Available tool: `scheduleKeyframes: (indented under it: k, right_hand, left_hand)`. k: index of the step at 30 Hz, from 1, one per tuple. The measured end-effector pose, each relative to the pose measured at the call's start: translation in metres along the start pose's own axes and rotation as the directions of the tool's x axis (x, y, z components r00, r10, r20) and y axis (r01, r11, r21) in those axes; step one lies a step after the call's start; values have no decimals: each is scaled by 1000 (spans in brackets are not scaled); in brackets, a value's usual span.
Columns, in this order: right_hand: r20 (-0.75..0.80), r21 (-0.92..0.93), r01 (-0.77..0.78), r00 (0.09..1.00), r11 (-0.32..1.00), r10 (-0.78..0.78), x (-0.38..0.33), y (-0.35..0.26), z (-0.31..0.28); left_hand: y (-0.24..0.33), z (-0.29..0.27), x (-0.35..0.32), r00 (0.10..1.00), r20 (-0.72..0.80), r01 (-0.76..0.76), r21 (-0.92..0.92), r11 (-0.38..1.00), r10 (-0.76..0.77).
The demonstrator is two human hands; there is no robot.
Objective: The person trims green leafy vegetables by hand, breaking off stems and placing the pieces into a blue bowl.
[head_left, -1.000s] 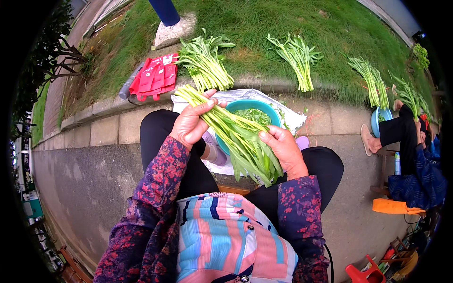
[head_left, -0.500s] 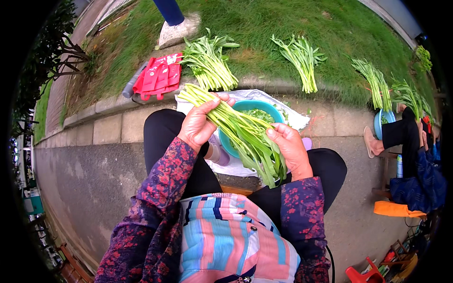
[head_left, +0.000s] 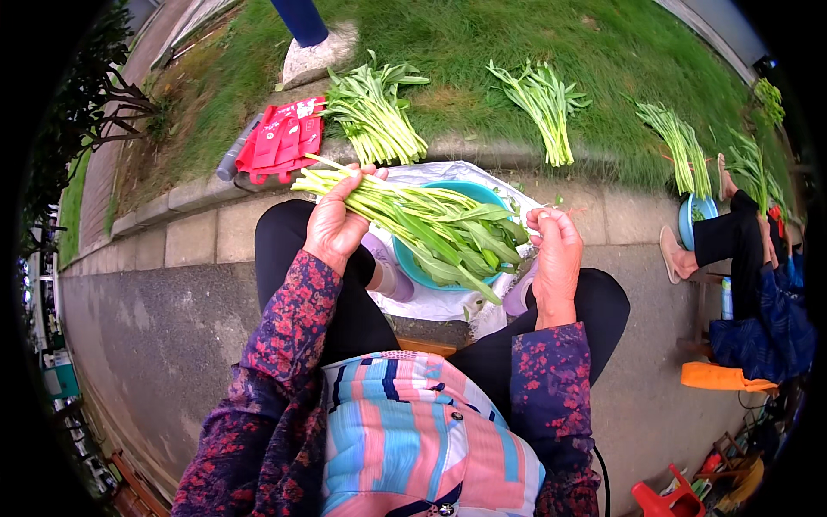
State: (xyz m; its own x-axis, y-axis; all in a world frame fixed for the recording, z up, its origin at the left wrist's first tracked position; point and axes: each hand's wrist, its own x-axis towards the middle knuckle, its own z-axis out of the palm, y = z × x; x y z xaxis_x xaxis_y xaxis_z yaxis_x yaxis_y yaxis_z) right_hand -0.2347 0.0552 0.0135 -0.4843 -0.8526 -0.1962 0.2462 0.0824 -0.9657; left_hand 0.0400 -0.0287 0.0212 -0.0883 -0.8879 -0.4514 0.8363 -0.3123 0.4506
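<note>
Since the earlier frame the right hand (head_left: 556,258) has come off the bundle of greens (head_left: 413,226) and now sits just right of its leaf tips, fingers curled shut on a small bit I can't make out. The bundle has swung flatter, stalk ends pointing left, leaves to the right.

Grass strip (head_left: 517,43) at top carries three more bunches; nearest one (head_left: 372,112) beside a red bag (head_left: 280,142). White sheet (head_left: 448,302) lies on the paving between the knees, teal basin (head_left: 413,267) on it. Bundle hangs over the basin. Left hand (head_left: 336,222) is clamped around the bundle near the stalk end.
</note>
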Motion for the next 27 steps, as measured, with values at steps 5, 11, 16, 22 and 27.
scheduleKeyframes:
  k: [5,11,16,22,27]
  right_hand:
    - [-10,33,3,1000,999,-3,-1,-4,0]
    - [57,53,20,998,998,-23,-1,0,-1]
    - [122,-98,64,991,993,-52,-6,0,6]
    - [290,-201,267,935,942,-203,-19,13,28]
    - [381,-292,402,881,868,-279,-34,6,43]
  left_hand:
    - [-1,-2,0,999,35,-4,29,1000,3]
    - [-6,5,-6,992,128,-2,107,994,-12]
    - [-14,14,-14,968,246,-18,252,968,-46]
    - [-43,24,-27,921,326,42,456,889,-211]
    - [-64,27,-32,917,292,114,461,880,-272]
